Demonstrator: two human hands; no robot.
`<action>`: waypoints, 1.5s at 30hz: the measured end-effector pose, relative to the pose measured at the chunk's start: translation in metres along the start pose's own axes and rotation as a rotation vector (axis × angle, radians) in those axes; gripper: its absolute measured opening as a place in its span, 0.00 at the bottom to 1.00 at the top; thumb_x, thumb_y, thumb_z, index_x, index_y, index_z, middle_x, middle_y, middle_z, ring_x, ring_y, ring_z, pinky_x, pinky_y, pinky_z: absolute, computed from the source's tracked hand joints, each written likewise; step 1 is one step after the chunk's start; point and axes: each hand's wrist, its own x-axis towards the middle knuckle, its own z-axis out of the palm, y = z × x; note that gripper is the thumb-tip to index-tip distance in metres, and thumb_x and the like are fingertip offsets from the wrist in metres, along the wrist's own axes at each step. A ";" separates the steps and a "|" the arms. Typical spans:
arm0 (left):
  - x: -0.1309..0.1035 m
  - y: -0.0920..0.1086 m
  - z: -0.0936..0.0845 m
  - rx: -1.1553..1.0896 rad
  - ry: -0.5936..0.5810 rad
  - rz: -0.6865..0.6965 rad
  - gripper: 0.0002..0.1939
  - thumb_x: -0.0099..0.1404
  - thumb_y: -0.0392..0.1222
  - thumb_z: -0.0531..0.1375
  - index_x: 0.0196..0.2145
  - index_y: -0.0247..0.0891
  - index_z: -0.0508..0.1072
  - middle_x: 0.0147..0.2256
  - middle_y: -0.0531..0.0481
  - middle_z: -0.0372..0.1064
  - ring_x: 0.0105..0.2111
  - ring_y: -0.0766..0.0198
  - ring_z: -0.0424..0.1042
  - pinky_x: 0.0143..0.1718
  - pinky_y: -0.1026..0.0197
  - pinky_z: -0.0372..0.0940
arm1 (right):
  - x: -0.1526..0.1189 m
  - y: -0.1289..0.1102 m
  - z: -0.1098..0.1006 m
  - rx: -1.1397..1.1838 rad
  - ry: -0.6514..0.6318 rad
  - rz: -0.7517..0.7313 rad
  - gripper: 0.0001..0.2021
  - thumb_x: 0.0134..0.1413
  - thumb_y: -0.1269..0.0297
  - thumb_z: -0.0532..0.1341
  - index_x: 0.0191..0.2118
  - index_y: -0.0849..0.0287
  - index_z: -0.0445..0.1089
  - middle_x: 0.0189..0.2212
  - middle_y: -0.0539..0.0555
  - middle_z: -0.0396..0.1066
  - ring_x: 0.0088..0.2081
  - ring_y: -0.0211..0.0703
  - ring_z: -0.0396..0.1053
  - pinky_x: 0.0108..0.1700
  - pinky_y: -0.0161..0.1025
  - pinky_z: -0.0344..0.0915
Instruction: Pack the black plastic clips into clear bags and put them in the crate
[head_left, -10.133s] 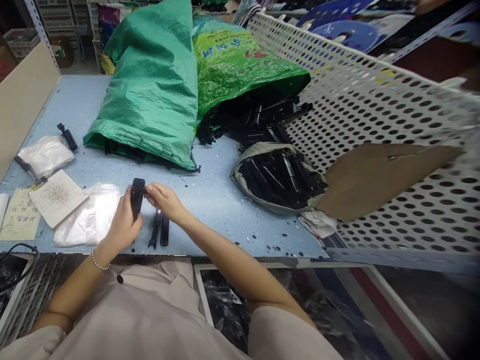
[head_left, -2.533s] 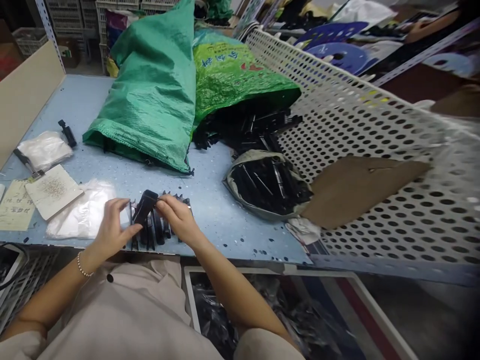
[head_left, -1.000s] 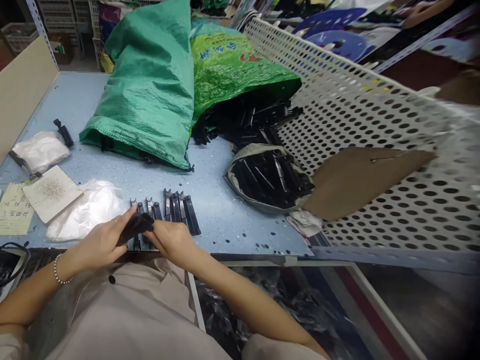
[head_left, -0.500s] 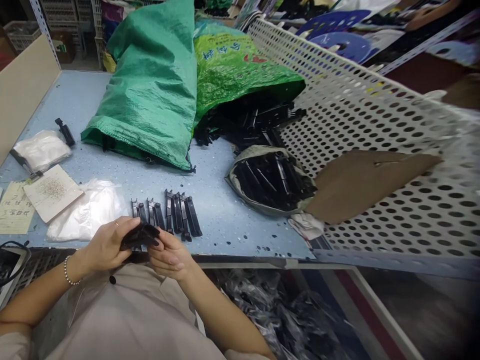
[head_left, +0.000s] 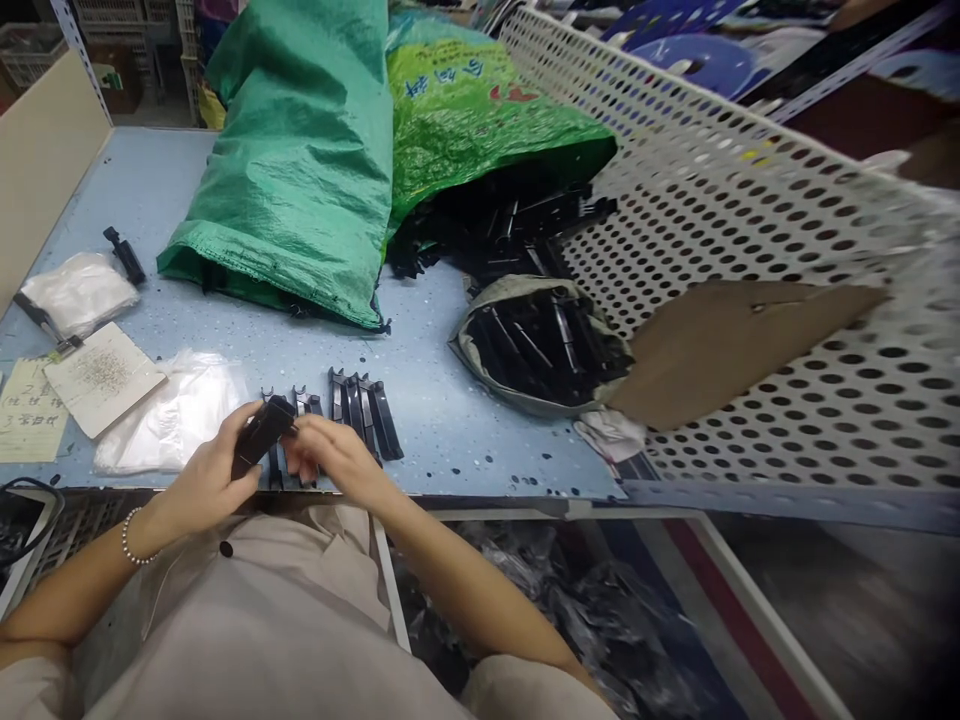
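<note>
In the lower left of the frame, a white stack of thin plastic bags (head_left: 169, 425) lies flat on the blue table (head_left: 427, 370), just left of the left hand (head_left: 204, 482). That hand is closed around the black part (head_left: 260, 437), its thumb along the lower side and fingers along the upper. The part sits at the hand's right, held in the air near the table's front edge, lower left of the frame's centre.

Its long axis slants from the lower left, beside the palm, up to the upper right, so the thicker, squarish end points up and rightwards, away from the palm. The left hand is the nearer one, touching it along its length.

The right hand (head_left: 334, 455) comes in from the lower right, its fingers curled and bunched beside that upper-right end; whether they touch it or pinch something small cannot be told.

Behind and between the hands stand out some narrow black strips (head_left: 274, 462), partly hidden. Right of them, more black strips (head_left: 367, 415) lie side by side, leaning slightly left at their far ends.
</note>
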 end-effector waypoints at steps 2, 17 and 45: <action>0.000 -0.004 0.004 -0.019 0.024 0.052 0.38 0.68 0.36 0.56 0.70 0.48 0.43 0.54 0.41 0.69 0.42 0.58 0.75 0.42 0.55 0.71 | 0.002 0.002 0.000 0.380 -0.209 0.174 0.29 0.62 0.35 0.50 0.33 0.60 0.65 0.18 0.48 0.66 0.16 0.32 0.57 0.19 0.31 0.54; 0.008 0.000 -0.001 -0.485 -0.159 -0.393 0.39 0.65 0.39 0.56 0.69 0.42 0.42 0.31 0.52 0.73 0.27 0.60 0.76 0.32 0.55 0.73 | 0.005 -0.001 -0.013 -1.332 0.218 -0.542 0.19 0.72 0.53 0.48 0.43 0.62 0.69 0.31 0.57 0.70 0.32 0.42 0.65 0.31 0.38 0.51; 0.010 0.001 0.013 -0.279 0.091 -0.183 0.36 0.70 0.46 0.56 0.68 0.43 0.41 0.48 0.41 0.68 0.34 0.60 0.74 0.38 0.52 0.72 | 0.032 -0.008 -0.002 -0.355 0.105 -0.152 0.31 0.71 0.46 0.39 0.32 0.61 0.69 0.15 0.45 0.60 0.17 0.35 0.54 0.19 0.33 0.52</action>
